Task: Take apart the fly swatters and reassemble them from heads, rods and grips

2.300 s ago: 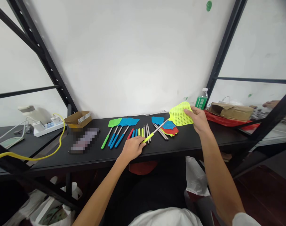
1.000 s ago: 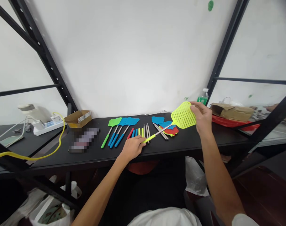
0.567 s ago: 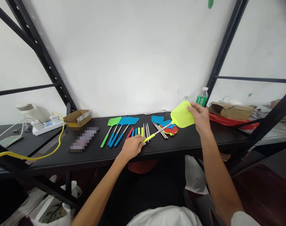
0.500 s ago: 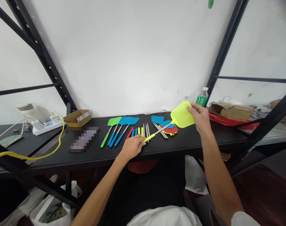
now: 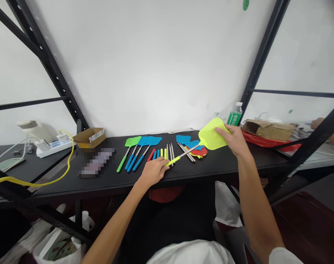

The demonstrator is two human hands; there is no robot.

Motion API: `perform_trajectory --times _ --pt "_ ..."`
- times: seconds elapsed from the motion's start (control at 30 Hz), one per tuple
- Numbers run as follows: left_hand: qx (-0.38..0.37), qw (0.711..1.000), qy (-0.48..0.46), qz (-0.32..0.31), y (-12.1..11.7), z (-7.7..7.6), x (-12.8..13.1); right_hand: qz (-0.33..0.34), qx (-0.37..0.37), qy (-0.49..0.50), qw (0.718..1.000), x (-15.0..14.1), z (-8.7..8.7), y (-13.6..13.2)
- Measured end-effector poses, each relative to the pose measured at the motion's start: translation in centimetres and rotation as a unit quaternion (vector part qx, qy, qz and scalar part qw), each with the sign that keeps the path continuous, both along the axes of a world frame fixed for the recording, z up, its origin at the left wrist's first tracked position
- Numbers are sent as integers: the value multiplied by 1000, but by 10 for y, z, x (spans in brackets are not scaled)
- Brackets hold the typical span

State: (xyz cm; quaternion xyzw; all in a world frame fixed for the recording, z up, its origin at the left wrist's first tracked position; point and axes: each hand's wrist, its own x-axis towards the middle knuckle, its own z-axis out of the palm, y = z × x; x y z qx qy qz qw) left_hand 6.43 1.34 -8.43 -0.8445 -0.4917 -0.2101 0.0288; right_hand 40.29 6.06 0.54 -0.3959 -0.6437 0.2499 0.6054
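Between my two hands a yellow fly swatter (image 5: 212, 136) slants over the black table (image 5: 101, 183). My left hand (image 5: 153, 171) is closed around its yellow handle, low at the table's front. My right hand (image 5: 234, 139) pinches the far edge of its perforated head, thumb lying on the mesh. Left of my left hand lie a green fly swatter (image 5: 122, 163) and several blue fly swatters (image 5: 139, 162). Just beyond that hand are loose red, blue and yellow handles (image 5: 165, 153) and metal rods (image 5: 171, 152). Blue swatter heads (image 5: 183, 139) and a red swatter head (image 5: 202, 151) lie beneath the held swatter.
An open cardboard box (image 5: 90, 138) and a blurred-out flat object (image 5: 97, 162) are at the left. A yellow cable (image 5: 69, 161) runs past a white power strip (image 5: 53, 146). A green-labelled bottle (image 5: 234, 115) stands back right. Black shelf posts (image 5: 259, 62) flank the table. Another person's hand (image 5: 318, 123) shows at far right.
My right hand has shifted slightly left, and its thumb reaches further onto the yellow swatter head. My left hand keeps its hold on the handle.
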Motion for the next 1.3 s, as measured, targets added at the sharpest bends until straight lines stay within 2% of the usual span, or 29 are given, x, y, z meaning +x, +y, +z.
perform_trajectory --times 0.23,0.53,1.3 --pt "6 1000 7 -6 0 0 -1 31 -33 -13 999 5 0 -2" --pt "3 1000 8 2 1 -1 0 37 -44 -19 998 -1 0 0" --pt "17 1000 9 5 -1 1 0 26 -13 -97 995 -10 0 1"
